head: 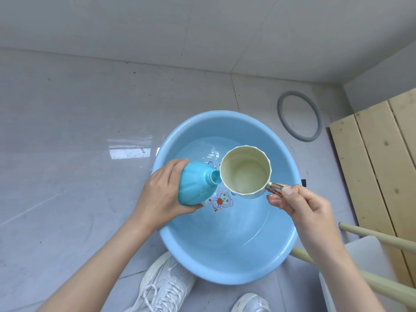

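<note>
- The left hand (162, 192) grips a blue bottle (195, 185), tipped sideways with its open mouth touching the cup's rim.
- The right hand (301, 203) pinches the handle (275, 188) of a cream cup (245, 171), held upright just right of the bottle, a little liquid inside.
- Both hang over a blue basin (225, 262) of water on the floor (67, 176).
- White shoes (162, 287) sit at the basin's near edge; a grey ring (299, 115) lies beyond, wooden slats (382, 154) at right.
</note>
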Available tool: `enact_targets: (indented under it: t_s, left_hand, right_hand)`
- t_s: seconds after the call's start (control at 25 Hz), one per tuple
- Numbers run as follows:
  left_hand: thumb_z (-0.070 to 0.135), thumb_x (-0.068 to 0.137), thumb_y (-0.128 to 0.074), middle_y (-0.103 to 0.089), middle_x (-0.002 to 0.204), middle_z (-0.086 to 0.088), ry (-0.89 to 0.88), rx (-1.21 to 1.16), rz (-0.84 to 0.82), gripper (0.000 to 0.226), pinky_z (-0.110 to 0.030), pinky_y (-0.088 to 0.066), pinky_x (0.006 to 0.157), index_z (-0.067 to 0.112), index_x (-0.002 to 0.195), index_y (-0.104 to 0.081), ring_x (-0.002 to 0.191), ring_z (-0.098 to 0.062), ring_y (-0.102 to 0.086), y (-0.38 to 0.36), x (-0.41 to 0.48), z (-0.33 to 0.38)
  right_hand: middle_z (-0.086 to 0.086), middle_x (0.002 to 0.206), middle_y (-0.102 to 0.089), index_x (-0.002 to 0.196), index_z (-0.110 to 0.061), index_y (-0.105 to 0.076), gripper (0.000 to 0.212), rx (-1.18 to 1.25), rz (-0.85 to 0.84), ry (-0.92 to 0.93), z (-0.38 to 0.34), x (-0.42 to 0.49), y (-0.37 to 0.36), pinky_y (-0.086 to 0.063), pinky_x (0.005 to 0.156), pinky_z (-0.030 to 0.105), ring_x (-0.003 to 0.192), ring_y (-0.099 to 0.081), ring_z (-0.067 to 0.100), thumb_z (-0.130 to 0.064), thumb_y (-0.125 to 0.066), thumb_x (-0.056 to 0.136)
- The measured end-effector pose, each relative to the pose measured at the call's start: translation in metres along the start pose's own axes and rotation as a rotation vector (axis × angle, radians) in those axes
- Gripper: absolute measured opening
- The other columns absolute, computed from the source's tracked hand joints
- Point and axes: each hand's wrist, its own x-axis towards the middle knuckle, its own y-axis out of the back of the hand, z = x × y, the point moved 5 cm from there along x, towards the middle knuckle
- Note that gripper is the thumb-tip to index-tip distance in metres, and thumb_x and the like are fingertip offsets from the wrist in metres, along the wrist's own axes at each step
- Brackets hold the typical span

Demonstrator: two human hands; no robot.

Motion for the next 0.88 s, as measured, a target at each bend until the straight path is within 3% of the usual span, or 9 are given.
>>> enact_targets:
  t_s: [0.08,0.2,0.4,0.52,0.6,0.88]
  left_hand:
    - [0.056,0.051,-0.081,-0.057,0.123,-0.010,-0.002,-0.001,0.002,0.100,-0.026,-0.037,0.089,0.009,0.129,-0.041,0.107,-0.021,-0.051,-0.001,0.000,0.000]
    - [0.057,0.052,-0.080,-0.057,0.122,-0.011,-0.002,0.001,-0.001,0.099,-0.026,-0.037,0.088,0.008,0.129,-0.042,0.106,-0.021,-0.050,-0.001,0.000,0.000]
    - [0.062,0.053,-0.074,-0.058,0.122,-0.010,0.020,0.024,-0.002,0.099,-0.026,-0.038,0.086,0.008,0.129,-0.042,0.104,-0.025,-0.056,-0.001,0.000,-0.001]
    - [0.068,0.059,-0.066,-0.058,0.122,-0.010,0.019,0.013,0.004,0.096,-0.026,-0.038,0.086,0.008,0.129,-0.042,0.105,-0.022,-0.052,0.000,0.000,0.000]
    - [0.070,0.059,-0.061,-0.057,0.122,-0.009,0.019,0.011,0.005,0.094,-0.026,-0.039,0.086,0.009,0.129,-0.042,0.106,-0.020,-0.051,0.000,0.001,0.000]
    - [0.071,0.059,-0.060,-0.057,0.123,-0.009,0.023,0.018,0.004,0.096,-0.028,-0.041,0.086,0.010,0.130,-0.041,0.107,-0.020,-0.051,-0.001,0.000,-0.001]
  right_hand:
    - [0.003,0.077,-0.072,0.056,-0.024,-0.068,0.023,-0.035,-0.008,0.020,-0.004,-0.002,-0.001,-0.052,0.075,0.017,0.080,-0.068,0.016,-0.043,-0.065,0.068]
    - [0.005,0.087,-0.072,0.055,-0.029,-0.070,0.021,-0.059,0.009,0.047,-0.009,-0.004,0.000,-0.051,0.069,0.013,0.076,-0.069,0.012,-0.033,-0.061,0.073]
    - [0.003,0.087,-0.071,0.053,-0.032,-0.069,0.023,-0.064,0.007,0.084,-0.016,-0.007,-0.005,-0.048,0.065,0.009,0.074,-0.067,0.009,-0.030,-0.058,0.074]
    - [0.006,0.083,-0.069,0.066,-0.035,-0.073,0.017,-0.080,0.011,0.107,-0.018,-0.008,-0.005,-0.045,0.062,0.007,0.073,-0.063,0.012,-0.029,-0.059,0.074]
    - [0.008,0.081,-0.068,0.075,-0.031,-0.073,0.014,-0.090,0.012,0.111,-0.017,-0.008,-0.005,-0.044,0.061,0.007,0.072,-0.060,0.014,-0.029,-0.059,0.074]
    - [-0.004,0.080,-0.071,0.070,0.000,-0.063,0.026,-0.096,-0.003,0.168,-0.016,-0.006,-0.005,-0.042,0.061,0.008,0.071,-0.060,0.011,-0.025,-0.060,0.075]
